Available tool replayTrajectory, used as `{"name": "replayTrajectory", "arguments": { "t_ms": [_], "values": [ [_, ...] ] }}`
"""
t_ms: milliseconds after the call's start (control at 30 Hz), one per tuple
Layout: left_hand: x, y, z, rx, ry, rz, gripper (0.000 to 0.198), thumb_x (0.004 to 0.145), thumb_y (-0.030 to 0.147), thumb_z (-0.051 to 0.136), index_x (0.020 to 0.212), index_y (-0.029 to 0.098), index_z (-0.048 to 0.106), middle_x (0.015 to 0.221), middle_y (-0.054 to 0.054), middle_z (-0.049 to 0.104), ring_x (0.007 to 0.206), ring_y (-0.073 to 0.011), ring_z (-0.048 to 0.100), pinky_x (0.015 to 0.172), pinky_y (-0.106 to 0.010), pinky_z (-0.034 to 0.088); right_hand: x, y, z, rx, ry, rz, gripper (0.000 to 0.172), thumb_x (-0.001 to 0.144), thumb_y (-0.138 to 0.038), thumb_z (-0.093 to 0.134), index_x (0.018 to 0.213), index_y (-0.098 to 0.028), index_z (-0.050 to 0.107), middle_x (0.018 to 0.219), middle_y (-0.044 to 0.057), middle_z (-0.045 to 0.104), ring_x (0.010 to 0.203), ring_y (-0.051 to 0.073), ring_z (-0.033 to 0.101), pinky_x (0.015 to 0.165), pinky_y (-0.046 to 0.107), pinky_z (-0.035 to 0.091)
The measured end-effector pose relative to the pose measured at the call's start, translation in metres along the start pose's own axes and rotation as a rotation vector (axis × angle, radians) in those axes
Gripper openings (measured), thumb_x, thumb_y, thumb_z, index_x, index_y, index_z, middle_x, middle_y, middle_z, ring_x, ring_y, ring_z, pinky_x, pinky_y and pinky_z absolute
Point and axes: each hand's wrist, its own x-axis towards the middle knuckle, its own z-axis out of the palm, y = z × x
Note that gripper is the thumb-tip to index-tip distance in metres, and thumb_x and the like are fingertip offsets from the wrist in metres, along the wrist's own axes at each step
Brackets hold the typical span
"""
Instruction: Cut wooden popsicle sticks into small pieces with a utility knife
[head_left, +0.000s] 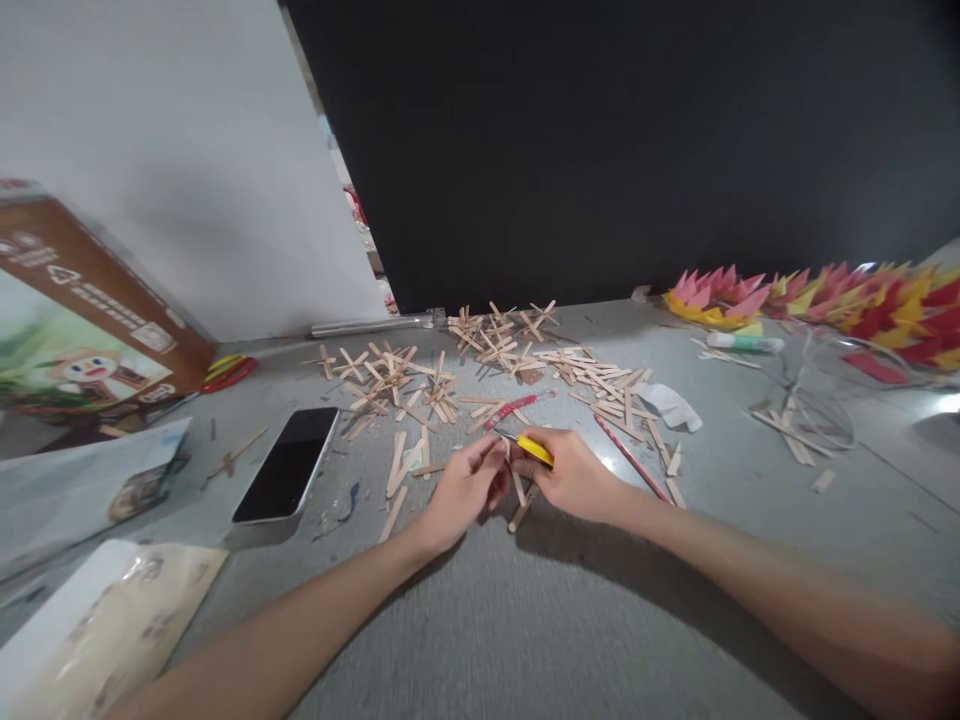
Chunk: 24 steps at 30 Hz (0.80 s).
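My right hand [576, 474] grips a yellow craft knife [535, 449], its blade pointing left toward my other hand. My left hand [465, 492] is closed, thumb and fingers pinched on a wooden craft stick [519, 487] that slants down between the hands. The stick's upper end is partly hidden by fingers. Another stick [521, 510] lies just below on the grey table [480, 620]. Right behind the hands is a red, slim tool [517, 408]. Loose craft sticks [397, 465] lie left of my left hand. A red striped pencil [634, 458] rests beyond my right wrist.
Star-shaped stick bundles [390, 380] and a loose stick pile [600, 380] spread behind the hands. A phone [291, 465], scissors [227, 372] and a brown box [97, 310] stand or lie left. To the right are a glue stick [745, 343] and folded paper flowers [720, 300].
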Motion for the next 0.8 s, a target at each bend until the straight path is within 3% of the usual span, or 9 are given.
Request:
{"name": "replayTrajectory", "arguments": {
  "t_ms": [200,367,600,800],
  "values": [
    [0.003,-0.005,0.000,0.078,0.033,0.045,0.036,0.101,0.053,0.057,0.093,0.019,0.059,0.056,0.008,0.050,0.043,-0.0072,0.040,0.044,-0.018,0.030,-0.004,0.006,0.007,-0.098,0.023,-0.065,0.010,0.095,-0.021,0.061,0.086,-0.022,0.058,0.080,0.003,0.068,0.072,0.020,0.061,0.065,0.030,0.039],
    [0.003,-0.006,0.000,0.084,0.071,0.057,0.031,0.103,0.044,0.054,0.083,0.019,0.055,0.055,0.008,0.050,0.044,-0.0073,0.043,0.045,-0.018,0.033,-0.007,0.008,0.010,-0.157,0.035,-0.078,0.003,0.097,-0.020,0.058,0.095,-0.022,0.059,0.088,0.005,0.069,0.080,0.022,0.063,0.072,0.031,0.042],
    [0.002,-0.003,0.001,0.079,0.149,0.075,0.014,0.094,0.030,0.058,0.086,0.019,0.059,0.053,0.009,0.051,0.040,-0.0066,0.042,0.041,-0.017,0.029,-0.005,0.013,0.008,-0.239,0.034,-0.058,0.008,0.103,-0.026,0.055,0.098,-0.021,0.058,0.091,0.007,0.069,0.083,0.023,0.063,0.074,0.033,0.042],
    [0.002,-0.003,0.003,0.114,0.153,0.046,0.009,0.085,0.019,0.057,0.091,0.018,0.063,0.056,0.008,0.056,0.038,-0.0069,0.045,0.038,-0.017,0.032,-0.003,0.020,0.006,-0.346,0.074,-0.117,0.004,0.099,-0.018,0.056,0.097,-0.021,0.057,0.092,0.008,0.068,0.085,0.024,0.062,0.077,0.035,0.044]
  ]
}}
